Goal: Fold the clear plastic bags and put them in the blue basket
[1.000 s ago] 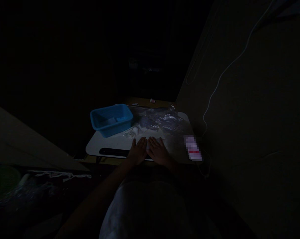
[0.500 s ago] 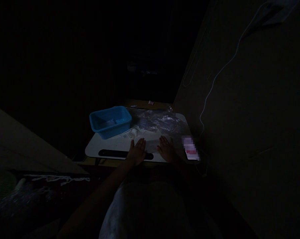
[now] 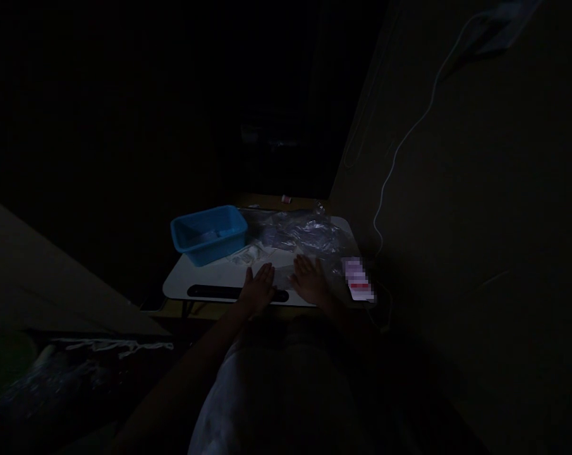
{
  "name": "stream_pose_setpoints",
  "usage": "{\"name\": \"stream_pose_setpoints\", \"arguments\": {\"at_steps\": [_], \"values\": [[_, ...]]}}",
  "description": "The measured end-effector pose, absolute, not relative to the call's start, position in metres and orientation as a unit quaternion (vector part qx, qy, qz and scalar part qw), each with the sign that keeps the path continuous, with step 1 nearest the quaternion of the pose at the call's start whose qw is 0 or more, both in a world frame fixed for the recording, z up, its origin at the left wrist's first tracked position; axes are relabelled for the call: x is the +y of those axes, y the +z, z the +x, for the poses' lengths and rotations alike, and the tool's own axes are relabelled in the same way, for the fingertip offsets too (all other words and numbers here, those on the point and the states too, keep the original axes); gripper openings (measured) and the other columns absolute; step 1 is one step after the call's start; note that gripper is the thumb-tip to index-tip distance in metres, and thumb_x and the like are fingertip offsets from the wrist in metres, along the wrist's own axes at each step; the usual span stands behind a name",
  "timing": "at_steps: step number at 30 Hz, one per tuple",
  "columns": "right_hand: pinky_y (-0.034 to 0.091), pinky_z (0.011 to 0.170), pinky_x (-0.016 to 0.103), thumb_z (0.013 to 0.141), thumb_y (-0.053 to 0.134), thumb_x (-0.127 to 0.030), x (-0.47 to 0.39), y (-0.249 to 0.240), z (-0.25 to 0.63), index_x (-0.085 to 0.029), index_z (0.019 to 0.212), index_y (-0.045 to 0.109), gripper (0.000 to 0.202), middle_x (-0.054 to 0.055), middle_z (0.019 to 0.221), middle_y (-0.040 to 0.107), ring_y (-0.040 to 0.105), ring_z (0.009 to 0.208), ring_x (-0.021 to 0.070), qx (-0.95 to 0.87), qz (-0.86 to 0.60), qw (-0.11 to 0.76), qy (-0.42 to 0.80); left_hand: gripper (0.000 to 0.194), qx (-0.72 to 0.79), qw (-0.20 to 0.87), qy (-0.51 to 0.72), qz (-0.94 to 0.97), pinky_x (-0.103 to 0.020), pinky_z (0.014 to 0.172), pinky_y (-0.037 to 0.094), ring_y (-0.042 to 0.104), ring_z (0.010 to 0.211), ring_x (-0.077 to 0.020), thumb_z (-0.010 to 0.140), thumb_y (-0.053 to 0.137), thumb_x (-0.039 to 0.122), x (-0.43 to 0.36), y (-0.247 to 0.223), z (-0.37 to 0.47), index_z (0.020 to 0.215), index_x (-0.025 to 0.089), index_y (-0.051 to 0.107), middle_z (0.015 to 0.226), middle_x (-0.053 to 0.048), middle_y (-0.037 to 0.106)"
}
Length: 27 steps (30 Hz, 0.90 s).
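Observation:
In a dark room both my hands lie at the front of a small white table point(image 3: 181, 281). My left hand point(image 3: 258, 287) rests with fingers stretched out, partly over the dark slot point(image 3: 214, 292) along the front edge. To its right, my right hand point(image 3: 309, 280) is flat with fingers spread. Between and under the hands seems to lie a thin clear plastic sheet or bag point(image 3: 283, 277), hard to make out in the dimness. Crumpled clear plastic bags point(image 3: 314, 232) lie just beyond the right hand. A small whitish packet point(image 3: 248, 254) is beyond the left hand.
A blue plastic basin point(image 3: 214, 249) with something pale inside stands at the table's back left. A lit phone point(image 3: 359, 281) lies at the right edge, near a white cable point(image 3: 394, 155) hanging along the wall. Behind the table is a small pink-and-white item point(image 3: 286, 199).
My right hand has slid slightly forward and left over the table, its fingers spread wider. My left hand stays nearly in place. The view has shifted a little.

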State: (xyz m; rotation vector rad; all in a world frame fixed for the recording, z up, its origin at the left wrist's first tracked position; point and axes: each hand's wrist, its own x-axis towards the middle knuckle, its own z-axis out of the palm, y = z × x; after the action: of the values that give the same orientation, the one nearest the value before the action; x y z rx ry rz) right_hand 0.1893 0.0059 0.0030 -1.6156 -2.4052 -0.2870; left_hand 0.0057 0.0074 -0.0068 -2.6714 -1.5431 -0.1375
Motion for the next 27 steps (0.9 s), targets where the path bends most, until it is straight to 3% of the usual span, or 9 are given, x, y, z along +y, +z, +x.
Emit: {"name": "stream_pose_setpoints", "arguments": {"at_steps": [10, 18, 20, 23, 27], "values": [[0.009, 0.102, 0.054, 0.088, 0.022, -0.043, 0.002, -0.011, 0.198, -0.01, 0.128, 0.036, 0.054, 0.015, 0.135, 0.033, 0.023, 0.128, 0.0229, -0.814, -0.567, 0.102, -0.07, 0.051, -0.497, 0.028, -0.051, -0.866, -0.055, 0.098, 0.016, 0.02, 0.129, -0.0248, 0.085, 0.025, 0.028, 0.007, -0.008, 0.004, 0.134, 0.011, 0.024, 0.14, -0.014, 0.021], [0.01, 0.099, 0.056, 0.087, 0.031, -0.039, 0.009, 0.006, 0.215, -0.011, 0.118, 0.048, 0.046, 0.016, 0.129, 0.042, 0.027, 0.125, 0.0265, -0.804, -0.579, 0.104, -0.083, 0.05, -0.496, 0.031, -0.054, -0.866, -0.054, 0.099, 0.015, 0.018, 0.129, -0.0233, 0.086, 0.026, 0.029, 0.009, -0.013, 0.004, 0.133, 0.013, 0.025, 0.141, -0.013, 0.021], [0.014, 0.099, 0.054, 0.084, 0.038, -0.033, 0.016, 0.015, 0.209, -0.014, 0.117, 0.049, 0.04, 0.013, 0.127, 0.045, 0.031, 0.123, 0.0262, -0.814, -0.567, 0.105, -0.07, 0.05, -0.498, 0.025, -0.048, -0.866, -0.054, 0.099, 0.015, 0.018, 0.129, -0.0233, 0.086, 0.027, 0.029, 0.009, -0.012, 0.004, 0.133, 0.013, 0.025, 0.141, -0.013, 0.021], [0.029, 0.095, 0.039, 0.076, 0.049, -0.024, 0.032, 0.029, 0.197, -0.018, 0.119, 0.048, 0.043, 0.009, 0.12, 0.053, 0.046, 0.111, 0.0211, -0.841, -0.535, 0.073, 0.016, 0.052, -0.491, 0.021, -0.045, -0.87, -0.055, 0.099, 0.016, 0.018, 0.13, -0.0236, 0.085, 0.027, 0.028, 0.011, -0.012, 0.003, 0.134, 0.013, 0.023, 0.141, -0.013, 0.02], [0.036, 0.086, 0.036, 0.068, 0.06, -0.025, 0.059, 0.038, 0.182, -0.024, 0.109, 0.055, 0.042, 0.004, 0.099, 0.064, 0.054, 0.1, 0.0222, -0.807, -0.571, 0.029, 0.146, 0.055, -0.477, 0.011, -0.048, -0.877, -0.054, 0.099, 0.017, 0.016, 0.13, -0.023, 0.083, 0.029, 0.025, 0.011, -0.011, -0.001, 0.135, 0.012, 0.018, 0.142, -0.013, 0.017]]}}
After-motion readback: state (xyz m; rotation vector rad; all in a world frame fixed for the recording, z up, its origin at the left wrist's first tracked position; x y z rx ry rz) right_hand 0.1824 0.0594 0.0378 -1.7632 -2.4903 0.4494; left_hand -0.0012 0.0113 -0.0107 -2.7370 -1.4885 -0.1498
